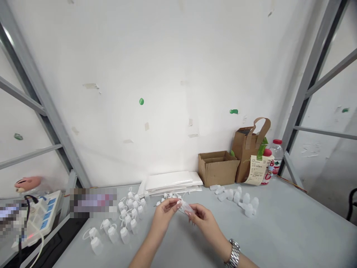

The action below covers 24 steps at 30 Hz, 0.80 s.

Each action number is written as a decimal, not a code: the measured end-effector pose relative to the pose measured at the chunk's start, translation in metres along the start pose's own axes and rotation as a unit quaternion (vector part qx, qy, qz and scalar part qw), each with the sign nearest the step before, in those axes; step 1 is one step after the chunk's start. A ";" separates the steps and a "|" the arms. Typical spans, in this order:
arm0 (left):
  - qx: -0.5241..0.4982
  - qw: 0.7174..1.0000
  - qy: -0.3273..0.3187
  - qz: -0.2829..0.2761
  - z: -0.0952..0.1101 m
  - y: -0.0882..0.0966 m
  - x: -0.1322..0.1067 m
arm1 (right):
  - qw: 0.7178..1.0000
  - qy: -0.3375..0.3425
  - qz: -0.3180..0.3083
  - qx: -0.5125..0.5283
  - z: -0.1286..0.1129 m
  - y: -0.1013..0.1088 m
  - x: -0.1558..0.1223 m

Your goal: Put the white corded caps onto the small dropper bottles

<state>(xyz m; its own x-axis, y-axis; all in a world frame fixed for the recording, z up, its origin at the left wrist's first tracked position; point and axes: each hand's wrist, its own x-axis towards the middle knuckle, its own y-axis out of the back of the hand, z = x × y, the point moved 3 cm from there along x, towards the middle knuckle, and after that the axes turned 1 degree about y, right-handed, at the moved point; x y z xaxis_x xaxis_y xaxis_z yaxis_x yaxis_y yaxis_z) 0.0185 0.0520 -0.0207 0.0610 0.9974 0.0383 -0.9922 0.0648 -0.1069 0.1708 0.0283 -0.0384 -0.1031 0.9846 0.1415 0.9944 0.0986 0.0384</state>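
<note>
1. Hands, head view: The left hand [164,217] and the right hand [205,223] are raised together over the front of the grey bench [290,212]. Both forearms enter from the lower frame edge. A metal-link wristwatch [233,254] sits on the right wrist.
2. Held item: A translucent plastic bottle [186,207] is located between the hands, clear of the bench surface. Its exact form cannot be resolved at this size. Holding it in the air appears to give both hands access to it from opposite sides.
3. Finger state: The left fingers [173,204] are pressed together and pinch one end of the item. The right fingers [194,216] are curled and pinch the other end. The exact contact points cannot be determined.
4. Left bench area: Small white plastic bottles with looped tethers [125,235] lie grouped close together, just left of the hands and within easy reach.
5. Right bench area: White moulded plastic pieces [237,197] form a separate group, well apart from the tethered bottles. This spacing keeps the two groups distinct.
6. Rear of bench: A stack of white flat packets [173,182] lies against the white wall [139,67]. A cardboard box [217,169], a kraft paper bag [245,150] and a water bottle [276,156] stand to its right, set back from the hands' working zone.
</note>
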 end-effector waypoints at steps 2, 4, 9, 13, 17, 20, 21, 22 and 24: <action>-0.026 0.999 0.021 0.001 0.000 0.001 -0.002 | 1.000 0.002 -0.010 -0.019 -0.002 0.000 -0.001; -0.066 0.997 0.040 0.000 0.000 0.000 -0.004 | 0.999 0.011 -0.013 -0.050 -0.006 0.000 -0.002; -0.169 0.981 0.097 0.010 -0.004 -0.005 -0.010 | 0.985 0.087 0.009 -0.148 -0.019 0.000 -0.012; -0.175 0.978 0.107 0.024 -0.004 -0.007 -0.012 | 0.970 0.147 0.020 -0.190 -0.021 -0.001 -0.019; -0.145 0.985 0.091 0.017 -0.002 -0.006 -0.011 | 0.982 0.122 0.025 -0.139 -0.020 -0.001 -0.017; -0.119 0.991 0.061 0.007 -0.001 -0.005 -0.009 | 1.000 0.001 -0.022 0.000 -0.016 -0.005 -0.012; -0.112 0.992 0.052 0.007 0.000 -0.006 -0.009 | 0.995 -0.052 -0.052 0.068 -0.014 -0.008 -0.012; -0.106 0.993 0.046 0.009 0.000 -0.006 -0.010 | 0.982 -0.102 -0.082 0.136 -0.013 -0.011 -0.011; -0.094 0.994 0.042 0.019 -0.001 -0.007 -0.010 | 0.951 -0.163 -0.113 0.235 -0.010 -0.016 -0.012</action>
<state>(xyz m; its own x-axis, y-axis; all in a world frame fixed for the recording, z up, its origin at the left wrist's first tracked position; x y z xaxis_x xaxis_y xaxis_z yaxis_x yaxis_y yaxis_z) 0.0245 0.0412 -0.0216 0.0407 0.9979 -0.0506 -0.9562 0.0242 -0.2918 0.1561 0.0138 -0.0304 -0.3790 0.9153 -0.1360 0.8561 0.2911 -0.4270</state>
